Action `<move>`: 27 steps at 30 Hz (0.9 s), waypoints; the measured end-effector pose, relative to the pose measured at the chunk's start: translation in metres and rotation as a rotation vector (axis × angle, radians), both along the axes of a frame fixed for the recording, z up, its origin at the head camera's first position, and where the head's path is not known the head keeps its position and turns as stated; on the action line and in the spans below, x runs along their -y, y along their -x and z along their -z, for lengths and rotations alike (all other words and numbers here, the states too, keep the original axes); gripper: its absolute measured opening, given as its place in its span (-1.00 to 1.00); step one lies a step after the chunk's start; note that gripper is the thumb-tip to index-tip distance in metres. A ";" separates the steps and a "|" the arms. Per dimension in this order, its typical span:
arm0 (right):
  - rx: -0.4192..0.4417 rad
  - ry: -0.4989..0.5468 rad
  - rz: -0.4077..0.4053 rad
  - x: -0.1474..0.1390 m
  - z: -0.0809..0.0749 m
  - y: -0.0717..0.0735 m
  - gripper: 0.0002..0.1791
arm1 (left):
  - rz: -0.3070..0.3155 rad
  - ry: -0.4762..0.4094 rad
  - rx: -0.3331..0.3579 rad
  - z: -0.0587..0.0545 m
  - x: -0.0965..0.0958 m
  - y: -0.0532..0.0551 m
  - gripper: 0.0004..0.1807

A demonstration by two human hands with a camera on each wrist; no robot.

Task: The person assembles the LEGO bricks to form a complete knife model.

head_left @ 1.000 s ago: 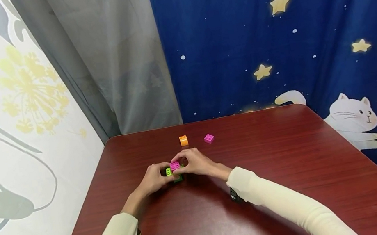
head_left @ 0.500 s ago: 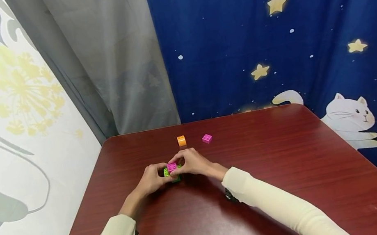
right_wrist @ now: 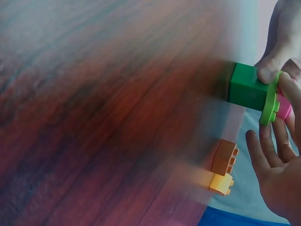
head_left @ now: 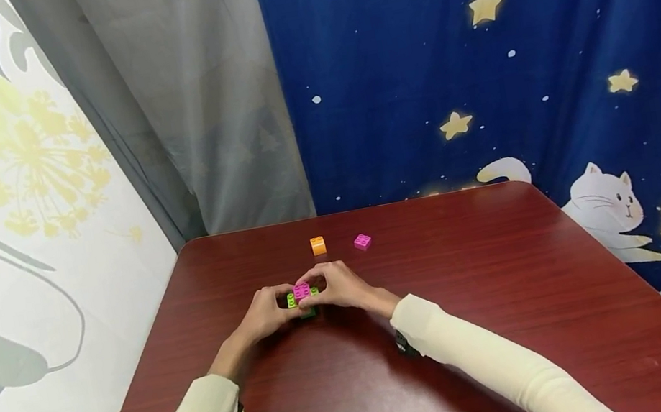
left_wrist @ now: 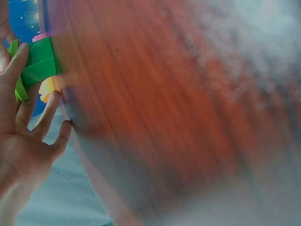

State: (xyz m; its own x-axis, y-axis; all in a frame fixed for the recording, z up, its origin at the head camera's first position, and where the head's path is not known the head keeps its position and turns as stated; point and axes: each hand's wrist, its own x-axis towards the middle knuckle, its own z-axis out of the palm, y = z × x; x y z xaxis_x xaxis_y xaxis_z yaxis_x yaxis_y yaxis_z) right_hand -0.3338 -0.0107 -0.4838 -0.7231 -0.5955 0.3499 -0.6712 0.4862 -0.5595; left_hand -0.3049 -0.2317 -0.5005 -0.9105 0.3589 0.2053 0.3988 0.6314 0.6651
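My two hands meet around a small stack of toy building bricks near the table's middle. At its bottom is a green block (right_wrist: 249, 87), with a long lime-green piece (left_wrist: 21, 89) across it. On top sits a magenta brick (head_left: 302, 291), its studs facing up. My left hand (head_left: 269, 311) holds the stack from the left, its thumb on the green block near the lime piece. From the right, my right hand (head_left: 342, 286) pinches the magenta brick between thumb and index finger. Its other fingers spread beside the stack in the right wrist view.
Behind the hands, an orange brick (head_left: 318, 246) and another magenta brick (head_left: 363, 241) lie on the dark red table (head_left: 460, 272). The right wrist view shows an orange-brown brick (right_wrist: 225, 157) against a yellow-orange one (right_wrist: 221, 183). Curtains (head_left: 382, 81) hang behind the table's far edge.
The head view has shifted slightly, so the scene sits a little further left. Both hands stay on the stack, with the magenta brick held at its top throughout.
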 end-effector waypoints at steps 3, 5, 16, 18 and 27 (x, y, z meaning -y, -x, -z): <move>-0.013 -0.026 -0.035 -0.003 -0.003 0.003 -0.55 | 0.007 0.001 0.000 0.001 -0.001 0.001 -0.64; 0.003 -0.034 -0.047 -0.007 -0.005 0.004 -0.55 | 0.006 -0.002 -0.001 0.001 -0.001 0.001 -0.63; 0.110 0.073 -0.055 -0.029 -0.006 0.013 -0.53 | -0.019 0.017 0.004 0.002 -0.001 0.002 -0.54; 0.113 0.082 -0.042 -0.032 -0.006 0.016 -0.53 | -0.025 0.017 0.016 0.002 -0.001 0.003 -0.52; 0.125 0.084 0.072 -0.043 0.005 0.034 -0.52 | -0.033 0.023 0.020 0.002 0.000 0.002 -0.52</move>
State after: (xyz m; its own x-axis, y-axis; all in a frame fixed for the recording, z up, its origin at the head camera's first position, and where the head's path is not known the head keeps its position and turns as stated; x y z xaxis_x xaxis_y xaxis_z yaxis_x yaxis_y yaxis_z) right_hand -0.3677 0.0327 -0.4891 -0.8040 -0.5127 0.3012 -0.5589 0.4786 -0.6772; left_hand -0.3064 -0.2313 -0.5029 -0.9259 0.3327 0.1788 0.3640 0.6594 0.6578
